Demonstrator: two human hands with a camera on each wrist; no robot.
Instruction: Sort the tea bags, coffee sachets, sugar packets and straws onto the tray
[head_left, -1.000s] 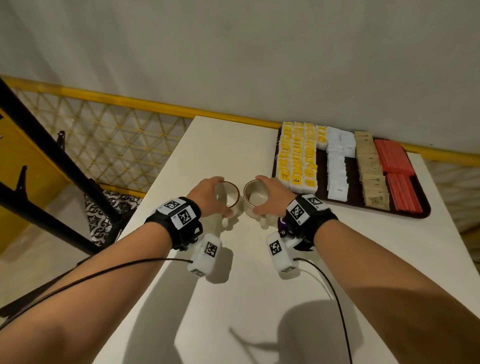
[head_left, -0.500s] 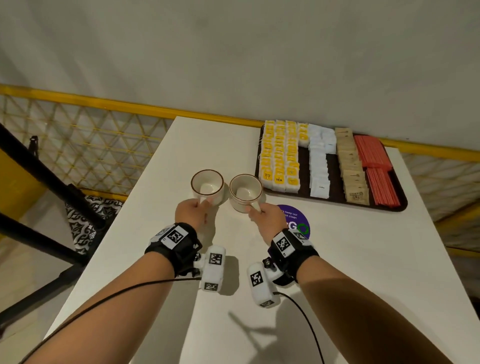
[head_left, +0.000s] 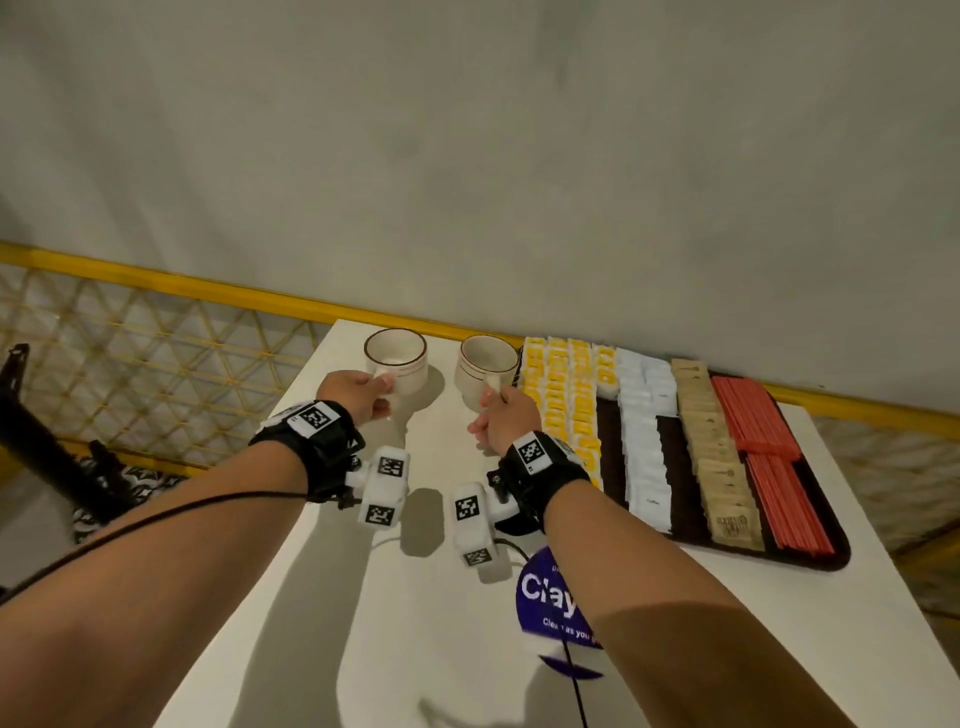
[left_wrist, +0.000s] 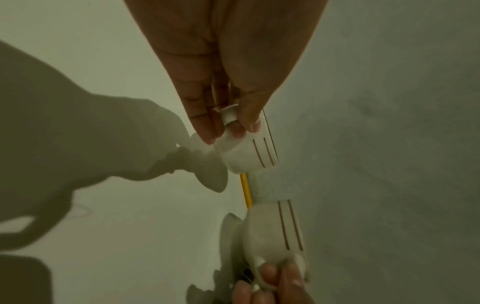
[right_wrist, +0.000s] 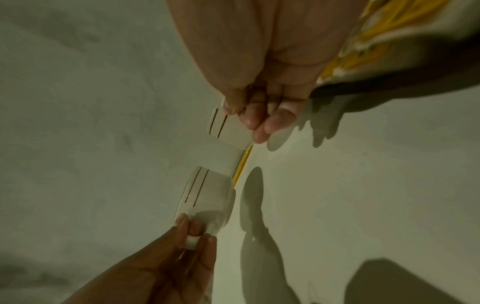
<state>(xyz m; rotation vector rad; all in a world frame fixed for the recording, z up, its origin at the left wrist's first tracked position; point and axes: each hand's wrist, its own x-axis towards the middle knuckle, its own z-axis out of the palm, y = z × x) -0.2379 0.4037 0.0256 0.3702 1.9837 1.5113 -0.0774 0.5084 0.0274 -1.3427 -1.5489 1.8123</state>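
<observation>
A dark brown tray (head_left: 832, 555) on the right of the white table (head_left: 322, 597) carries rows of yellow tea bags (head_left: 561, 395), white sugar packets (head_left: 641, 447), tan coffee sachets (head_left: 711, 452) and red straws (head_left: 763, 441). Two white cups with brown rim lines stand near the table's far edge, left of the tray. My left hand (head_left: 383, 385) pinches the handle of the left cup (head_left: 396, 358) (left_wrist: 249, 150). My right hand (head_left: 493, 399) pinches the handle of the right cup (head_left: 485, 369) (right_wrist: 231, 131), right beside the tea bags.
A round purple sticker (head_left: 545, 597) lies on the table under my right forearm. A yellow rail (head_left: 208, 286) and lattice fence (head_left: 130, 364) run behind the table, below a grey wall. A black stand (head_left: 41, 441) is off the table's left side.
Both hands shifted from the cups' rims to their handles, then carried the cups from mid-table to the far edge, left of the tray.
</observation>
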